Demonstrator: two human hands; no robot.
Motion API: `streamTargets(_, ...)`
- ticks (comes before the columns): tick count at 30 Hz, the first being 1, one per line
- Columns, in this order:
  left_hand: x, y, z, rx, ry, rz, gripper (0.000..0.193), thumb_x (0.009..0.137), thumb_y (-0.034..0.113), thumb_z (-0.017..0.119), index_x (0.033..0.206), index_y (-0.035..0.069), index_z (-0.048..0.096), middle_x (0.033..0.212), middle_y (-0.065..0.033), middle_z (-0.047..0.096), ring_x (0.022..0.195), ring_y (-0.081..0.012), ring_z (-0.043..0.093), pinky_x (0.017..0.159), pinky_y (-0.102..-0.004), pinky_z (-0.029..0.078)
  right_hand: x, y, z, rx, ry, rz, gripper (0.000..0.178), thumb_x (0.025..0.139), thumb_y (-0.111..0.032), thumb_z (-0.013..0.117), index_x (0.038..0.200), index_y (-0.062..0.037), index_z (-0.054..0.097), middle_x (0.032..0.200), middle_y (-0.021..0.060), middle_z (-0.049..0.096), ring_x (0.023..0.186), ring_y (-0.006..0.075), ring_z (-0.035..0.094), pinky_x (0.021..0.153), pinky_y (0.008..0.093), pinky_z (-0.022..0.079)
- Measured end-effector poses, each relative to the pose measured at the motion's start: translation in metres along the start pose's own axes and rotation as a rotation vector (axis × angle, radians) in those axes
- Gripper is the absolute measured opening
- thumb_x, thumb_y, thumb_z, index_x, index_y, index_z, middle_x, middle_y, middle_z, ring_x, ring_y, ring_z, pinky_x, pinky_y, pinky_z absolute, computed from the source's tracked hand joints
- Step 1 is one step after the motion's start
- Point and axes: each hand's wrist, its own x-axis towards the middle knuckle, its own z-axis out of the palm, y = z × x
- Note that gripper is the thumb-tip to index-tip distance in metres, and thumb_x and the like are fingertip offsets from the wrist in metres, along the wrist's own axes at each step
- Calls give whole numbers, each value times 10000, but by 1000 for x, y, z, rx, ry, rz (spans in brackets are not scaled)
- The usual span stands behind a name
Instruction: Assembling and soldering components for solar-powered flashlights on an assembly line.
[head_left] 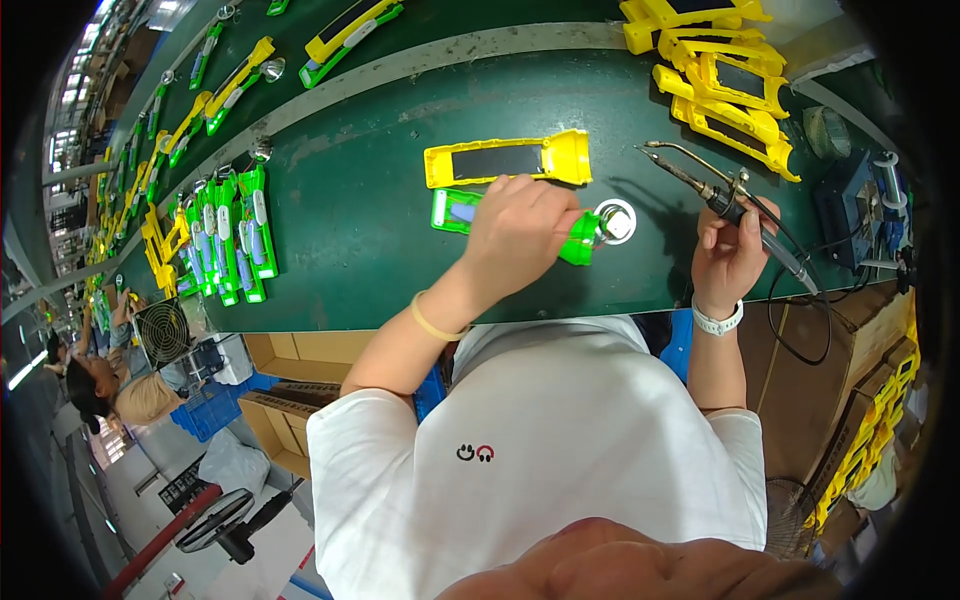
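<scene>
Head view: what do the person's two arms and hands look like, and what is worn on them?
Both forearms are bare below the short sleeves of a white T-shirt. The left hand is bare, with a thin yellow band around its wrist. The right hand is bare too, with a white wristwatch on its wrist. No gloves.

On the conveyor belt (380,230), the torch half-shell (580,242) lies under the left hand (515,232), with a finished torch body (508,160) just behind it. The right hand (730,255), to its right, holds the soldering iron (720,198) above the belt. A stack of torch casings (725,85) sits behind on the right; a row of half-shells (228,240) lies far left.
</scene>
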Motion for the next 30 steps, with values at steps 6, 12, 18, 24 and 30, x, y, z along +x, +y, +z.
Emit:
streamTargets(6,4,-32,-34,76,85,1,86,748,73,646,796,56,575,731,-86,566,716,-281,548,672,-350,438,2,2,4,-147,-151,177,224,868,-208,565,948,-55,422,648,63,491,467,107,456,425,208,348)
streamTargets(12,12,-33,-35,50,-256,-78,58,760,104,626,807,76,609,753,-80,598,753,-263,577,663,-361,465,11,18,10,-173,-412,234,236,842,-72,594,962,-45,394,732,54,524,540,86,480,488,211,406)
streamTargets(18,19,-29,-31,162,-284,-98,43,742,110,624,781,92,630,707,-65,583,704,-257,573,615,-367,468,8,31,5,-267,-464,198,229,838,-86,607,930,-48,401,708,37,523,552,63,476,495,193,395)
streamTargets(24,22,-28,-30,193,-311,-113,53,748,138,627,769,89,631,704,-63,582,691,-251,574,600,-364,471,8,41,4,-353,-485,139,228,816,-99,639,902,-37,437,720,21,520,590,52,456,525,192,369)
streamTargets(30,23,-29,-28,229,-340,-115,60,754,146,625,771,89,635,696,-61,577,694,-244,576,602,-359,474,1,30,6,-340,-421,172,231,822,-98,628,913,-41,423,703,40,531,557,73,482,505,205,393)
